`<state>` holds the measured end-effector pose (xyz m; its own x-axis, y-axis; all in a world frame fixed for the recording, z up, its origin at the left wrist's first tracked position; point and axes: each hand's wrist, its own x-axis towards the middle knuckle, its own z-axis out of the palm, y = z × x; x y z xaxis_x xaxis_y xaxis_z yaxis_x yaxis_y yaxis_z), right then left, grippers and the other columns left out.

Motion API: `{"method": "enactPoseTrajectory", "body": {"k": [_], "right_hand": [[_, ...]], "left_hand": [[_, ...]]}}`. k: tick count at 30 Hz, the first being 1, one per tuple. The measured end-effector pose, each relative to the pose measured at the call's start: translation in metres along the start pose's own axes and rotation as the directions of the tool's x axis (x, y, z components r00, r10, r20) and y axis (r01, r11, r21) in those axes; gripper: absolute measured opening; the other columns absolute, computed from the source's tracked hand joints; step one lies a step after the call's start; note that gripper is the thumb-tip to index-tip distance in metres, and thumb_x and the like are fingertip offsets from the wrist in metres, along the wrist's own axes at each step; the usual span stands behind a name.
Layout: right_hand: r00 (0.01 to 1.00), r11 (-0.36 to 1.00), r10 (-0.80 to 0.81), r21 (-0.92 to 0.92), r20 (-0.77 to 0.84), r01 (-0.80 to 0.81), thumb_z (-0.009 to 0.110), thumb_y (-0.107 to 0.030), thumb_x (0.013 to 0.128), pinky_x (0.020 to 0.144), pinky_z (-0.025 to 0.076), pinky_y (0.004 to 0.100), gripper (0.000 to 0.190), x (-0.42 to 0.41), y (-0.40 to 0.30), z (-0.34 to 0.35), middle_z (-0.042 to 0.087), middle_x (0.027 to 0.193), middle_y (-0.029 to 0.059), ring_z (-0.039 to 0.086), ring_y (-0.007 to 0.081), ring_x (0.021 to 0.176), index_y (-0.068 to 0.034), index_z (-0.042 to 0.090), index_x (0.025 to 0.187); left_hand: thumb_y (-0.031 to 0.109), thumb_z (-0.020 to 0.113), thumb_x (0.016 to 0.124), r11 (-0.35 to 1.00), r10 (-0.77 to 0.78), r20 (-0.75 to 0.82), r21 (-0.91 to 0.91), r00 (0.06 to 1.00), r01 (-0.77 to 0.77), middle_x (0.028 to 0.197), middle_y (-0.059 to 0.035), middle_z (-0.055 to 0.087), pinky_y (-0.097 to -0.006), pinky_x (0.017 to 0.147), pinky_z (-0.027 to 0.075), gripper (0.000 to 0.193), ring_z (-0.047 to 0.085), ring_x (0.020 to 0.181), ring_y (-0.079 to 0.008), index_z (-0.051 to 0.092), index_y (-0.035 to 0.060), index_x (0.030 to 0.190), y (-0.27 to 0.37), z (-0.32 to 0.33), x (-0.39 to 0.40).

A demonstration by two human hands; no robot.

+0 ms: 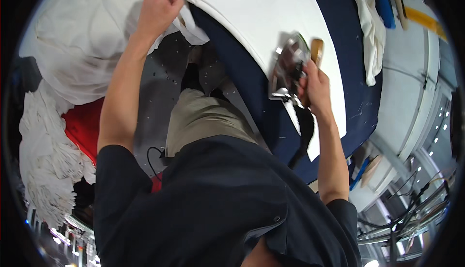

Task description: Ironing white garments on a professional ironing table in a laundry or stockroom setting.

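Note:
My right hand (315,87) is closed around the wooden handle of a metal steam iron (288,63), which looks tilted over on its side; blur hides whether its edge touches the cloth. Beneath it a white cloth garment (254,16) lies spread along a dark navy ironing board (236,49). A black sleeve or cord cover (304,131) trails from the iron's rear towards me. At the board's near left edge, my left hand (163,3) pinches a gathered fold of the white cloth between thumb and fingers.
Bulky white fabric (72,42) is heaped at the left, with a red cloth or bag (85,127) below it. A white garment piece (374,56) hangs over the board's far side. Cables (407,201) and metal framing are at lower right. Scraps dot the grey floor (156,96).

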<state>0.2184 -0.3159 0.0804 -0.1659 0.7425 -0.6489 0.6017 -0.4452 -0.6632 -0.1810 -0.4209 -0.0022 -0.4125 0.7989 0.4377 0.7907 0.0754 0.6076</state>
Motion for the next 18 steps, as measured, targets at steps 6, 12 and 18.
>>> {"method": "enactPoseTrajectory", "body": {"k": [6, 12, 18], "right_hand": [[0.883, 0.858, -0.245, -0.334, 0.401, 0.390, 0.055, -0.045, 0.097, 0.039, 0.040, 0.0285, 0.052, 0.045, -0.138, 0.159, 0.056, 0.055, 0.0067, 0.052, 0.0119, 0.042, -0.002, 0.057, 0.068], [0.724, 0.313, -0.464, -0.670, 0.511, 0.673, 0.066, -0.029, 0.088, 0.065, 0.051, 0.0375, 0.037, 0.086, -0.203, 0.118, 0.066, 0.075, 0.0209, 0.066, 0.0265, 0.066, 0.007, 0.064, 0.098], [0.763, 0.475, -0.210, -0.618, 0.612, 0.627, 0.063, -0.034, 0.093, 0.039, 0.038, 0.0275, 0.035, 0.165, -0.162, -0.004, 0.054, 0.057, 0.0029, 0.047, 0.0100, 0.042, -0.001, 0.063, 0.082]], "left_hand": [[0.001, 0.060, 0.080, 0.989, -0.086, 0.110, -0.111, 0.990, 0.098, 0.090, -0.0082, 0.061, -0.0315, 0.068, 0.049, 0.018, 0.059, 0.073, -0.0209, 0.062, 0.0034, 0.097, -0.031, -0.002, -0.015], [0.002, 0.060, 0.080, 0.970, -0.178, 0.115, -0.144, 0.977, 0.193, 0.091, -0.0081, 0.062, -0.0305, 0.069, 0.049, 0.017, 0.059, 0.074, -0.0191, 0.062, 0.0023, 0.097, -0.038, 0.012, -0.034], [0.003, 0.061, 0.081, 0.950, -0.266, 0.096, -0.145, 0.959, 0.278, 0.089, -0.0060, 0.065, -0.0281, 0.071, 0.050, 0.020, 0.060, 0.074, -0.0157, 0.063, 0.0030, 0.100, -0.037, 0.032, -0.027]]}}
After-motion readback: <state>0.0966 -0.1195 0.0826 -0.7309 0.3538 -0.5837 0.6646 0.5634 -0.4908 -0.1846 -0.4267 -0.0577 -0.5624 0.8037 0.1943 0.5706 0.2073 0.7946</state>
